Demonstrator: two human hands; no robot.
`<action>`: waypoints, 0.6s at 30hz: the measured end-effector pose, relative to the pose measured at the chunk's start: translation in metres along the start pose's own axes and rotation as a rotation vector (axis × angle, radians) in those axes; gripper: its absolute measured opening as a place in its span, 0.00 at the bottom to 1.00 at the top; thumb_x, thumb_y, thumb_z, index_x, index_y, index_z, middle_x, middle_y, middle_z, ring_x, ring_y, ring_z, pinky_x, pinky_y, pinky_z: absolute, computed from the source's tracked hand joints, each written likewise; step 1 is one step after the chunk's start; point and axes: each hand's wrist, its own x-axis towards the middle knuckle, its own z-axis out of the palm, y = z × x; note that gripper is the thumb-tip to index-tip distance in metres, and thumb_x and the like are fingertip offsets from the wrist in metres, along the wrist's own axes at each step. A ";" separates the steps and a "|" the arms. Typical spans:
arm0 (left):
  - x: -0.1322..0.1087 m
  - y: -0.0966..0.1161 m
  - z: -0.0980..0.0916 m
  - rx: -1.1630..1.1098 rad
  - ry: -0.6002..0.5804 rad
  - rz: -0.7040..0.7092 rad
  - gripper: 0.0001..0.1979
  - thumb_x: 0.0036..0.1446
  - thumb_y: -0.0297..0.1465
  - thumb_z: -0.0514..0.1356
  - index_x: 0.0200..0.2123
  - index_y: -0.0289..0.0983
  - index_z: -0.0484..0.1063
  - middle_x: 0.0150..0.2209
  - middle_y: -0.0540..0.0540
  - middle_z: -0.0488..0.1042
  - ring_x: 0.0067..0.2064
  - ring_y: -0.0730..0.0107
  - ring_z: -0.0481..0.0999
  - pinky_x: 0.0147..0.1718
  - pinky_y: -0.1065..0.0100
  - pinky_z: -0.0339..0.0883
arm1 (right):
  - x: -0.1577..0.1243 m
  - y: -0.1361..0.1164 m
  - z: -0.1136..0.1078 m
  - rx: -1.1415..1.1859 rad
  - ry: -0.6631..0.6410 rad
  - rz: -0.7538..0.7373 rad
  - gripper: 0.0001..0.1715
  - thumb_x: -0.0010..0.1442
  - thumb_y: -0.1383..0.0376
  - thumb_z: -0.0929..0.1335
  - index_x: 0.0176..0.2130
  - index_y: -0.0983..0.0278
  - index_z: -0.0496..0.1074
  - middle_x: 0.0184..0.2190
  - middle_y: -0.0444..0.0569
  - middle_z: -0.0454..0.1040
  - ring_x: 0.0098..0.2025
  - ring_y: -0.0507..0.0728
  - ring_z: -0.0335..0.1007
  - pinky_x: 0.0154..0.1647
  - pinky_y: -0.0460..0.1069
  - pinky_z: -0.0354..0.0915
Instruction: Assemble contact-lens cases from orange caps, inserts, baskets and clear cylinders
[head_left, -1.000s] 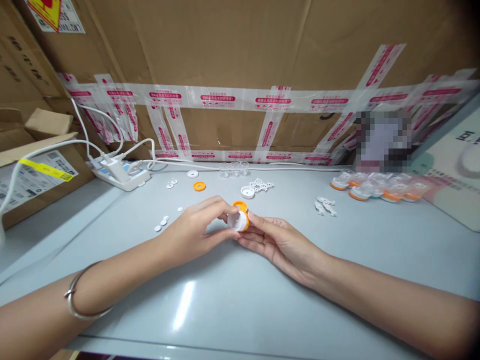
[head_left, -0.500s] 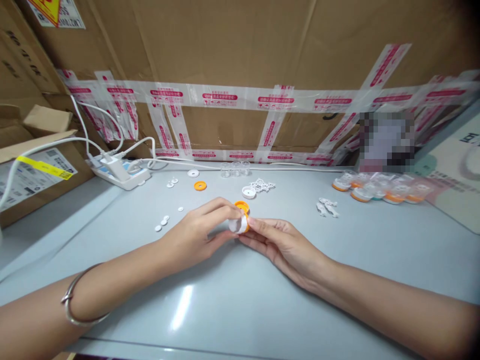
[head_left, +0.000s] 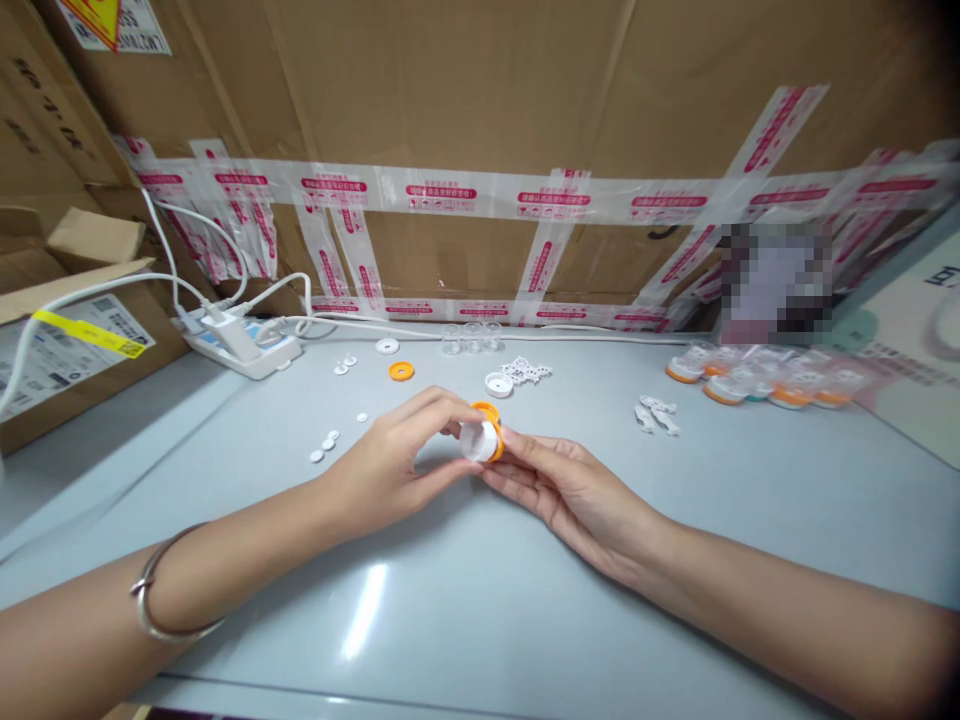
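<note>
My left hand (head_left: 390, 460) and my right hand (head_left: 570, 490) meet above the middle of the grey table (head_left: 465, 610). Between their fingertips sits a small round part, white with an orange rim (head_left: 480, 440). Both hands pinch it, the left from the left side, the right from the right and below. An orange ring (head_left: 486, 409) lies on the table just behind the held part. A metal bangle (head_left: 154, 600) circles my left wrist.
Behind lie a loose orange ring (head_left: 401, 371), a white cap (head_left: 498, 384), a white disc (head_left: 387, 346), small white buttons (head_left: 327, 444), clear cups (head_left: 469, 336) and white clips (head_left: 656, 415). Finished orange-and-clear pieces (head_left: 757, 380) sit at right. A power strip (head_left: 240, 345) and cardboard boxes (head_left: 67, 340) stand at left.
The white and orange part has turned a little between my fingers, its white face now pointing more toward me. Both hands stay in place.
</note>
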 end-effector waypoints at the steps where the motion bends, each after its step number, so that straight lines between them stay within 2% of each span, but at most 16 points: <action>1: 0.000 0.000 0.000 0.005 -0.007 0.005 0.13 0.57 0.27 0.58 0.46 0.37 0.65 0.43 0.43 0.69 0.44 0.69 0.69 0.45 0.66 0.66 | 0.000 0.000 0.000 -0.007 -0.004 -0.002 0.11 0.57 0.63 0.68 0.36 0.67 0.77 0.34 0.50 0.78 0.40 0.52 0.73 0.52 0.48 0.65; 8: 0.000 0.000 -0.001 0.026 -0.014 0.032 0.14 0.57 0.24 0.56 0.48 0.37 0.65 0.45 0.43 0.68 0.48 0.70 0.68 0.48 0.67 0.64 | -0.001 -0.001 0.001 -0.044 0.001 -0.008 0.12 0.57 0.62 0.68 0.36 0.67 0.77 0.35 0.51 0.78 0.41 0.53 0.73 0.53 0.50 0.64; 18: -0.003 -0.001 0.002 0.038 0.001 0.027 0.09 0.56 0.23 0.57 0.41 0.35 0.68 0.39 0.44 0.69 0.41 0.70 0.72 0.41 0.67 0.67 | -0.002 0.001 0.003 -0.066 -0.025 -0.016 0.12 0.56 0.61 0.68 0.36 0.67 0.78 0.34 0.50 0.79 0.40 0.52 0.73 0.53 0.49 0.63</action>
